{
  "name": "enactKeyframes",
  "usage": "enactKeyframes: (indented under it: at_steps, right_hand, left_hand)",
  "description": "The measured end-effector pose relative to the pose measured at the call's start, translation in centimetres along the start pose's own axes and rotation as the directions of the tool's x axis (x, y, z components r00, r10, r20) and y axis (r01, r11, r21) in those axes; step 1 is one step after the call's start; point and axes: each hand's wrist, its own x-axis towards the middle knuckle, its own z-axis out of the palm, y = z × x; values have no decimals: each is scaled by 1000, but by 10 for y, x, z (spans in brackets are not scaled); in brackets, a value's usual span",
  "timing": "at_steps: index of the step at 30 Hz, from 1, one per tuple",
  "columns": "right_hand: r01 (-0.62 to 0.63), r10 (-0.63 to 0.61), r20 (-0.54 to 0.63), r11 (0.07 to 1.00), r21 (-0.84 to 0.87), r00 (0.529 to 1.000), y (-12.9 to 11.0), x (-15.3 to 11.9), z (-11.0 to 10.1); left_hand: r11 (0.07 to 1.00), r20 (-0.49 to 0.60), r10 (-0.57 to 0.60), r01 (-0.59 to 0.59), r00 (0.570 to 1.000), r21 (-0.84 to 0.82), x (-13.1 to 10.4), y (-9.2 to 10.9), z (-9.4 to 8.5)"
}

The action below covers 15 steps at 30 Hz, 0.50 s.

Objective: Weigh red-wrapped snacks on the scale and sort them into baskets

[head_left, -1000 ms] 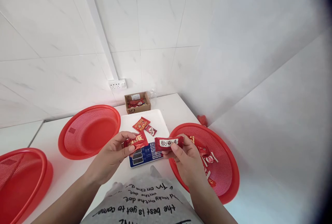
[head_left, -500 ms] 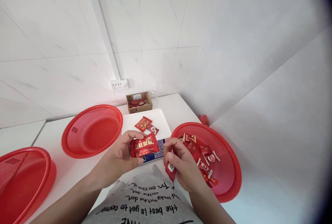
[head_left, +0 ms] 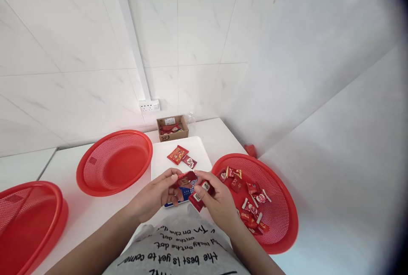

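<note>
Holds a red snack packet [head_left: 188, 178] by its near-left end in the left hand [head_left: 156, 196], fingertips drawn narrow on it, lower fingers loosely bent; grips a dark red wrapped candy [head_left: 200, 196] with white labels in the right hand [head_left: 219, 202], thumb across it and fingers closed behind; brings both hands close together above the blue keypad [head_left: 186, 193] of a digital scale [head_left: 161, 149]; cannot tell whether the right fingertips touch the packet.

Shows, on the white weighing platform, an orange-red packet [head_left: 177, 154] lying flat against a small dark red packet [head_left: 190, 162] with a white label; has a cardboard box [head_left: 174, 135] just behind, holding more red packets [head_left: 168, 129], with clear plastic [head_left: 191, 117] beside it; displays a red mesh basket [head_left: 285, 224] to the right, scattered inside with assorted wrapped sweets [head_left: 251, 207]; includes two other red baskets to the left, one farther back [head_left: 95, 185], one nearer [head_left: 59, 224], all on a white tabletop [head_left: 223, 137].
</note>
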Motion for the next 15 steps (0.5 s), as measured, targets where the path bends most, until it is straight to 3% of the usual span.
enactKeyframes:
  at_steps: [2,4,9,15]
  right_hand:
    - [-104,104,0,993,49,995,10,1,1]
    - [-191,192,-2,978,87,981,21,0,-1]
    - [-309,314,-15,941,141,949,42,-6,-13]
    - [-343,350,-23,927,149,936,48,-8,-19]
  left_hand:
    - [976,-78,-160,146,984,-162,15,-11,-11]
    - [938,-164,-265,215,950,-271,30,-23,-26]
    - [942,-324,-294,217,899,-255,60,-44,-57]
    - [922,-311,-359,282,880,-265,83,-48,-76]
